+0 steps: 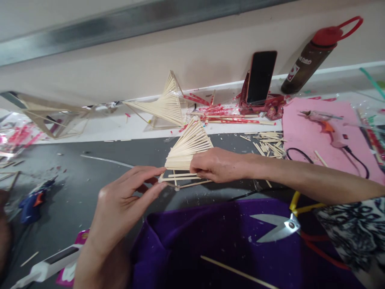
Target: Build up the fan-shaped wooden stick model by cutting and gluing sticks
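A fan-like model of thin wooden sticks (188, 144) lies on the grey tabletop in front of me, its sticks side by side in a twisting slope. With thumb and fingertips, my left hand (128, 196) pinches the near left corner of its frame. My right hand (212, 164) is closed over the model's right side, on the end of a loose-looking wooden stick (183, 175) that spans the frame's front opening. The right fingertips are partly hidden under the hand. Behind stands a similar stick model (168, 106).
Open yellow-handled scissors (278, 228) and a long stick (237, 272) lie on purple cloth (186, 233). A glue gun (327, 124) rests on pink foam (303, 132), beside cut sticks (270, 144). Behind are a phone (261, 76) and bottle (313, 60). A blue glue gun (33, 204) lies left.
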